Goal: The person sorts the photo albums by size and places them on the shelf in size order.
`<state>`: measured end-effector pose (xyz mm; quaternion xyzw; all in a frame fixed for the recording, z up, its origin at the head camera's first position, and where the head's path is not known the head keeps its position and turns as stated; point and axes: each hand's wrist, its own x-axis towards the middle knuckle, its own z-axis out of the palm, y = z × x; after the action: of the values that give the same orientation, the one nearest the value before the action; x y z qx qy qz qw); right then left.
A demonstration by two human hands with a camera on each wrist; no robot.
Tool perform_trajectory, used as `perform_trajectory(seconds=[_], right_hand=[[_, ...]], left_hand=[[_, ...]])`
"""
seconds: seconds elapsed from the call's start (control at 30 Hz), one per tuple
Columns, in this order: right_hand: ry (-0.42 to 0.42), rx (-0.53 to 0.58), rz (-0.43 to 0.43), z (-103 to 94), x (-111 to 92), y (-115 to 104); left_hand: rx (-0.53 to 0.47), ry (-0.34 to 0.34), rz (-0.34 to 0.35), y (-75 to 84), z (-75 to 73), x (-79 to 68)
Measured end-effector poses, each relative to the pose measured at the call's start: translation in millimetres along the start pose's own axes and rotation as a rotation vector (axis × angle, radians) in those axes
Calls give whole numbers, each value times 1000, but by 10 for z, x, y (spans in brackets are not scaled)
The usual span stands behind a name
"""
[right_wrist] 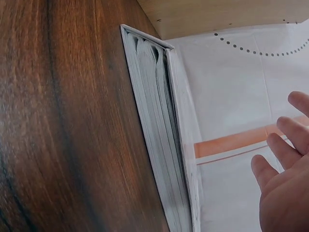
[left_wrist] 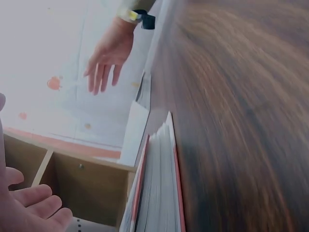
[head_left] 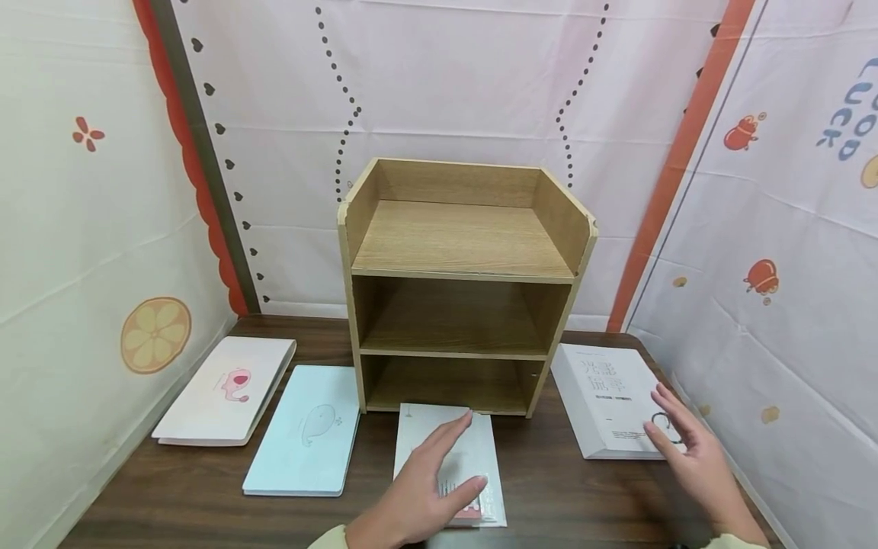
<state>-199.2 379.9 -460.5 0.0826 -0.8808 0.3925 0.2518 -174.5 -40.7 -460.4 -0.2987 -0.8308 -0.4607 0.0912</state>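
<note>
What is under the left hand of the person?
A white book lies under the left hand, apart from it, on the brown table. The hand hides part of its cover, so anything printed there cannot be seen.

Pretty bright in here from the head view, soft light that looks like it's coming from above: the shelf unit (head_left: 463, 236) is well lit on top while its lower compartments go kinda murky. There's a faint, fuzzy shadow on the counter (head_left: 549, 488) near the right hand (head_left: 701, 461). Left wrist view is hazy, wall cloth (left_wrist: 43, 43) washed out, wood grain smeary. Right wrist's dimmer and greyer, with pale sheen along the counter's left edge.
</note>
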Motion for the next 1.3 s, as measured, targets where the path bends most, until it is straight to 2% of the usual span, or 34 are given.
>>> perform_trajectory(seconds=[0.2,0.33,0.47,0.57,0.77,0.93,1.13,1.3], right_hand=[[26,23,-10,-11,-5,47],[35,54,-12,-1,-7,83],[56,78,-11,12,-18,117],[69,79,16,7,-15,140],[63,33,129,-6,42,138],[57,6,206,-1,77,202],[4,-23,212,-63,93,325],[-21,-28,237,-110,120,374]], left_hand=[[-160,-27,-29,38,83,64],[-282,-56,-88,61,127,92],[-345,-76,-137,78,185,112],[-404,-94,-177,83,236,152],[-526,-117,-278,94,317,275],[-530,-116,-298,97,384,368],[-516,-98,-364,101,521,473],[-484,-86,-380,96,643,561]])
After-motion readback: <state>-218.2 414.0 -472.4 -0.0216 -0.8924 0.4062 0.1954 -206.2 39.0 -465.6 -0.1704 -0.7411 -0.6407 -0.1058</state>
